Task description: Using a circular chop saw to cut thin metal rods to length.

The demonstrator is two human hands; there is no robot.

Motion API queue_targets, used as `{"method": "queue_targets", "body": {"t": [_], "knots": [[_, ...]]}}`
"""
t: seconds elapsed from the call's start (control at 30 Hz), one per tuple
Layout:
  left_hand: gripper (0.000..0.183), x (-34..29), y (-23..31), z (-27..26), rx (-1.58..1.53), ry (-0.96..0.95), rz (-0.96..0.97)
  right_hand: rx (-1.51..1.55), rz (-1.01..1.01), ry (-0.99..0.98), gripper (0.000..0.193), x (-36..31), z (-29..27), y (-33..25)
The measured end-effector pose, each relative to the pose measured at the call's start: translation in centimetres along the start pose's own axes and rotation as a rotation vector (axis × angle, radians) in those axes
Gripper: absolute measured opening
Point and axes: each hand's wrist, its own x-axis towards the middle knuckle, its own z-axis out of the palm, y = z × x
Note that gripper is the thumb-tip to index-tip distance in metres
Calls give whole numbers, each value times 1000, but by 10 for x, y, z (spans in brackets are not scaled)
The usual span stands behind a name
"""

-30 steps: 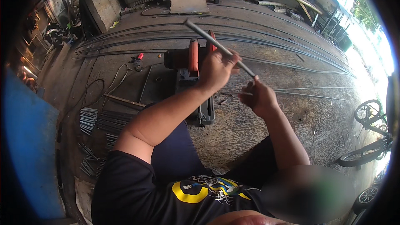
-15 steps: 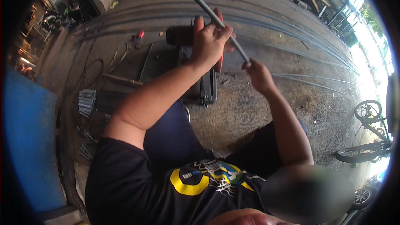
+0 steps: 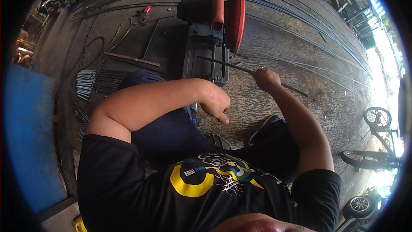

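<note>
- Our right hand has its fingers wrapped closed around a thin grey steel rod, gripping it near its middle.
- The rod lies low and slanting: its far end reaches across the dark metal base of the cut-off saw, below the round red blade guard, while its near end trails out to the right over the floor.
- Our left hand hangs free with the fingers loosely curled and nothing in them, just in front of the saw base and clear of the rod.
- To do this step well, we judge that the rod should sit flat on the base and square to the blade line, pressed against the fence, with our grip well back from the red guard.
- We would keep the empty left hand off the base until the rod lies steady.
- The work stands on a rough grey concrete floor, where we sit with our knees drawn up.
- Long thin steel bars run in curving lines across the floor beyond the saw.
- A bundle of short cut rods lies to the left, with a wooden stick and loose black cables near it.
- A blue panel stands at the far left, and bicycles are parked at the bright right edge.
</note>
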Motion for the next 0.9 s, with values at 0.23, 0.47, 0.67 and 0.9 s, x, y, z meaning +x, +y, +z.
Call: {"method": "queue_targets", "body": {"t": [0.23, 0.47, 0.67, 0.9], "knots": [[57, 21, -31, -6, -22, -47, -192, 181, 207, -61, 55, 17, 75, 1], [59, 42, -38, -5, -63, -140, -184, 258, 134, -46, 53, 29, 101, 16], [61, 51, -44, -4, -36, -131, -182, 251, 163, -50, 49, 31, 98, 20], [60, 47, -40, -6, -10, -96, -165, 352, 81, 158, 21, 35, 109, 28]]}}
